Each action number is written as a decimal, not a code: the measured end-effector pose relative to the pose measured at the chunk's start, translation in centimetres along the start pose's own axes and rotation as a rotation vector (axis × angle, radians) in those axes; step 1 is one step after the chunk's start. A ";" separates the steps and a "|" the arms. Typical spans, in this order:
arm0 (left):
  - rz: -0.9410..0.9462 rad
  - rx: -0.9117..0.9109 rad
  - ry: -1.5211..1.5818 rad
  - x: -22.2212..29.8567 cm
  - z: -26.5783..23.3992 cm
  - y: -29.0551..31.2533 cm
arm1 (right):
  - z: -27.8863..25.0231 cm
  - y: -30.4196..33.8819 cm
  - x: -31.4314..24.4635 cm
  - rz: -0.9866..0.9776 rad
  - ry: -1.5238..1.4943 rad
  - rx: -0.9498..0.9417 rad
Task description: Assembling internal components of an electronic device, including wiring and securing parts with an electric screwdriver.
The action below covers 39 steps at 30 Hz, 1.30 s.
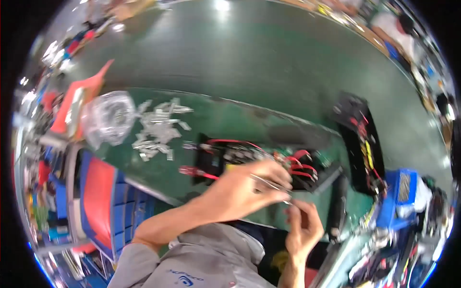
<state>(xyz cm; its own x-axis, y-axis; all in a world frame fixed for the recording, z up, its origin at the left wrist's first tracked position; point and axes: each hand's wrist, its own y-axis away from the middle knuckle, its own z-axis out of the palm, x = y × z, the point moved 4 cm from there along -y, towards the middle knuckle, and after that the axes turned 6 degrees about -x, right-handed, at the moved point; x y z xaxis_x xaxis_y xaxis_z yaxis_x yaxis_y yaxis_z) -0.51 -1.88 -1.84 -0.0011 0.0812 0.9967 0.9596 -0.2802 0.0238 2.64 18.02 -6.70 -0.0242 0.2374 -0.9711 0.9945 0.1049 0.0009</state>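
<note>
The left hand [245, 189] is gripping a thin metal tool [269, 182] in its fingers, in front of a black housing [206, 163] with red wires. The right hand [303, 228] is curling its fingers near the tool's end, on the person's side of the housing; blur is hiding whether it is pinching anything. The housing is lying on a green table [225, 120]. To its left, a loose pile of small clear pieces [161, 127] is lying beside a clear plastic bag [110, 117]. To its right, a long black case [353, 144] is resting, with a blue bin [390, 201] standing farther right.
</note>
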 end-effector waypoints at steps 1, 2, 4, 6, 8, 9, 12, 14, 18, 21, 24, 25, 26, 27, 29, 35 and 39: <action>-0.108 0.007 0.094 0.1 0.0 0.0 | 0.0 -0.3 0.2 0.009 -0.022 0.001; -0.155 0.002 0.213 -0.9 0.1 0.0 | 0.0 -0.5 -0.1 0.044 -0.071 0.013; -0.164 0.012 0.249 -0.8 0.0 -0.3 | 0.0 -0.7 0.2 -0.009 -0.108 0.008; -0.195 0.038 0.263 -0.6 0.1 -0.2 | -0.2 -0.8 0.4 -0.012 -0.114 0.014; -0.189 0.043 0.269 -0.9 0.4 -0.1 | -0.4 -0.7 0.4 -0.035 -0.123 0.000; -0.166 0.049 0.213 -1.0 0.5 0.0 | -0.4 -0.7 0.4 -0.031 -0.123 0.000; -0.148 0.045 0.099 -0.7 0.4 0.0 | -0.4 -0.7 0.4 -0.048 -0.135 -0.013; -0.152 0.034 0.041 -0.5 0.4 0.1 | -0.3 -0.7 0.4 -0.046 -0.110 -0.026; -0.011 0.137 -0.145 -1.0 0.2 0.4 | -1.4 -0.3 -0.1 -0.146 0.083 0.139; 0.117 0.214 -0.350 -0.9 -0.4 0.7 | -5.6 1.3 0.9 -0.142 0.440 0.434; 0.278 0.184 -0.553 -1.4 0.1 0.4 | -8.9 2.1 2.2 -0.154 0.809 0.589; 0.275 0.163 -0.565 -1.4 0.4 0.5 | -9.3 2.1 2.6 -0.124 0.882 0.595; 0.272 0.142 -0.579 -1.4 0.7 0.3 | -9.5 1.9 3.0 -0.054 0.888 0.556; 0.330 0.140 -0.629 -1.4 1.1 0.2 | -9.5 2.0 3.1 -0.051 0.883 0.551; 0.310 0.133 -0.655 -1.5 1.3 -0.1 | -9.7 2.1 3.4 0.177 0.761 0.464; 0.295 0.111 -0.690 -2.0 1.4 -0.6 | -8.2 7.4 3.5 0.309 0.651 0.299; 0.307 0.110 -0.683 -1.7 1.6 -1.1 | -5.3 12.6 5.4 0.462 -0.088 0.228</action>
<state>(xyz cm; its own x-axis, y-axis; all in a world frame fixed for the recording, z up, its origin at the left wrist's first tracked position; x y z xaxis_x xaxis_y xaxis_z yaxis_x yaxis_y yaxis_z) -1.11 -0.24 -3.73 0.4110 0.5995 0.6868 0.9113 -0.2918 -0.2906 14.48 25.78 -10.65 0.4209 0.1265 -0.8982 0.8968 -0.2067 0.3911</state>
